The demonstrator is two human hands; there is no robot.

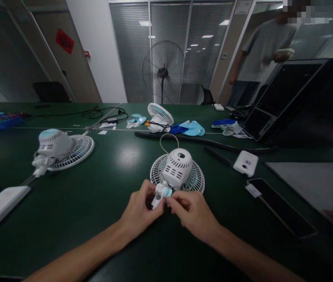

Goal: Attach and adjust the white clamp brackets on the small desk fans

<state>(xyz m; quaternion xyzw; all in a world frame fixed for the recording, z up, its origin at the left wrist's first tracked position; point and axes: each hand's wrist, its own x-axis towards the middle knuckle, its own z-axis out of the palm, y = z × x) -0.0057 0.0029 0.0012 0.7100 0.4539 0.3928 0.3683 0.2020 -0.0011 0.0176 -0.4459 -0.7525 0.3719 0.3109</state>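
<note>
A small white fan [178,166] lies face down on the green table in front of me, its round grille under the motor housing. At its near end is a white bracket [158,191], pinched between the thumb and fingers of my left hand [138,209]. My right hand [198,214] closes its thumb and fingertips on a light blue knob [168,192] at the bracket's right side. Fingers partly cover both parts. A thin cable [162,143] loops up behind the housing.
Another face-down fan [55,144] lies at left near a white power bank [2,207]. Behind are a small fan [158,121], blue blades [195,128] and a black strip [184,137]. A white box [245,163] and phone [282,207] lie right; a person [260,51] stands beyond.
</note>
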